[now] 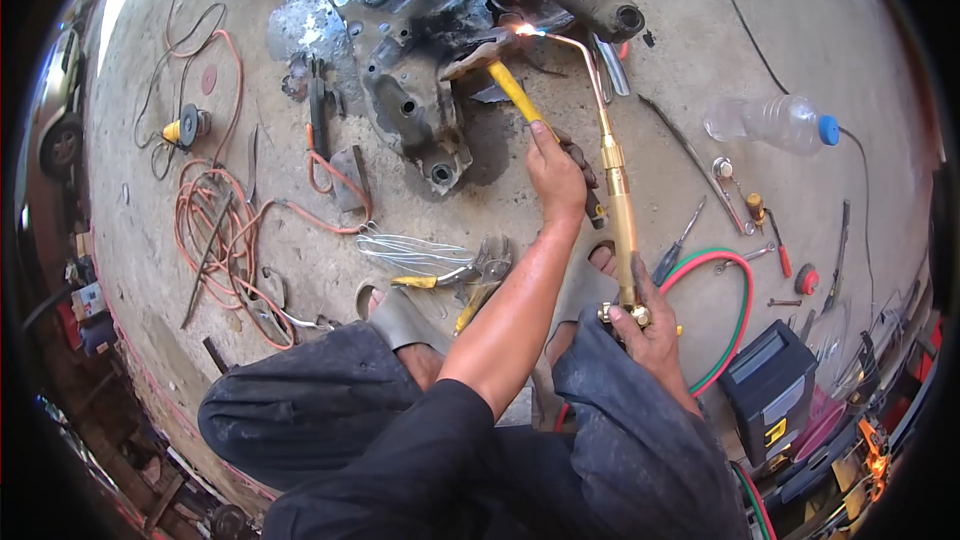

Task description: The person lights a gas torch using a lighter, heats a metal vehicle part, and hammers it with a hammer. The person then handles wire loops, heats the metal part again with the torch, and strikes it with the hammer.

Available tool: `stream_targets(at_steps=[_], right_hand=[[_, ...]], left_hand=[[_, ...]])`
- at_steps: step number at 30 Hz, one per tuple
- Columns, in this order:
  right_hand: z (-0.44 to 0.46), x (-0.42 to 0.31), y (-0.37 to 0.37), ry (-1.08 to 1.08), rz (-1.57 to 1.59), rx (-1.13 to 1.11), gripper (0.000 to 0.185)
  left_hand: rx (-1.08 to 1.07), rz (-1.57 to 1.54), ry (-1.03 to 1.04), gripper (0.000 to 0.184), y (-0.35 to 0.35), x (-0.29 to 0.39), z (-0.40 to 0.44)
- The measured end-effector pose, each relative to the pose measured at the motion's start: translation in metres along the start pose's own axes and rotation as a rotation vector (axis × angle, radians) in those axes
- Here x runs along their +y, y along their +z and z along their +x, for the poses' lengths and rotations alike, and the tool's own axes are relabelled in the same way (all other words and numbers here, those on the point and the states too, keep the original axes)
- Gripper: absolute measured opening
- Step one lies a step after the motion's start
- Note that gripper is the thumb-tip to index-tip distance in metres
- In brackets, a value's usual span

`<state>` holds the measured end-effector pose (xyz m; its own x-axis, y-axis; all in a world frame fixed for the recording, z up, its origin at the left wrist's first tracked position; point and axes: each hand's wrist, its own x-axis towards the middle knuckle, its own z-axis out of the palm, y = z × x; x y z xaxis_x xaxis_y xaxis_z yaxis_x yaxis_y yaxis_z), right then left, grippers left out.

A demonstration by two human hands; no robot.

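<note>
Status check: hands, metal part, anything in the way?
Left hand gripping yellow-handled tool; right hand holding torch. Flame lit at metal part. Hose loops beside right hand, away from flame.

The torch flame (527,30) glares white in a bright, fisheye-curved view (corners black).

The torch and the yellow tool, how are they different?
The torch is gold-coloured, but the tool has a yellow handle. The torch has a flame at its tip; the tool's handle has none. The right hand holds the torch, while the left hand holds the tool. Both point toward the big metal part.
</note>
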<state>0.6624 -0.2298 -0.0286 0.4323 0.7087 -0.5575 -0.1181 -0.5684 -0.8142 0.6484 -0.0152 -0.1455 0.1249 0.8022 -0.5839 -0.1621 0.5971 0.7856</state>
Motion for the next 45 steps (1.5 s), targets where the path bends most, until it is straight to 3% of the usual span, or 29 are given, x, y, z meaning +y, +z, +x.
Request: stream_targets(at_steps=[6, 9, 13, 20, 30, 45], right_hand=[[-0.002, 0.003, -0.001, 0.002, 0.086, 0.013, 0.070], [-0.003, -0.006, -0.001, 0.092, 0.135, -0.011, 0.070], [0.006, -0.004, 0.003, -0.033, -0.021, -0.052, 0.070], [0.024, -0.007, 0.014, -0.114, -0.164, -0.079, 0.069], [0.034, -0.018, 0.018, -0.160, -0.230, -0.062, 0.070], [0.032, -0.013, 0.020, -0.175, -0.246, -0.076, 0.073]], left_hand=[[0.056, 0.165, 0.173, 0.049, 0.000, -0.034, 0.014], [0.032, 0.248, 0.110, 0.049, -0.007, -0.018, 0.007], [0.108, 0.105, 0.037, 0.049, -0.024, 0.009, -0.012], [0.211, 0.261, 0.341, 0.051, -0.050, -0.006, 0.024], [0.276, 0.500, 0.492, 0.048, -0.045, 0.026, 0.008], [0.284, 0.537, 0.477, 0.046, -0.041, 0.030, 0.005]])
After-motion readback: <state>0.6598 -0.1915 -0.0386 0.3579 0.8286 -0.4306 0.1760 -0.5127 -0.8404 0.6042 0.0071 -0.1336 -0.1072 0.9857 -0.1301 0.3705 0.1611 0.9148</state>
